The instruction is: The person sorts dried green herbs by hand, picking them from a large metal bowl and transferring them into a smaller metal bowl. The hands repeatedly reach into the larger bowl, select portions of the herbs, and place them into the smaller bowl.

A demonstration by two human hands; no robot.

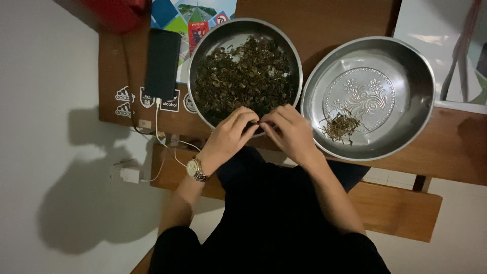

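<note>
My left hand [229, 136] and my right hand [290, 133] meet fingertip to fingertip at the near rim of a round metal bowl [203, 43] filled with dark dried leaves [246, 71]. Both hands pinch a small piece of the dark plant matter between them; the piece itself is mostly hidden by my fingers. A gold wristwatch [195, 170] sits on my left wrist. To the right stands a wider metal tray [406, 66] with an embossed flower pattern, holding a small pile of thin stems [340, 127] near its front.
A black phone [162, 63] lies left of the bowl with a white cable running to a charger [129, 175] on the wall. Colourful printed paper [195, 15] and a red object [114, 12] lie at the far edge of the wooden table [456, 142]. A wooden bench [401, 208] sits below.
</note>
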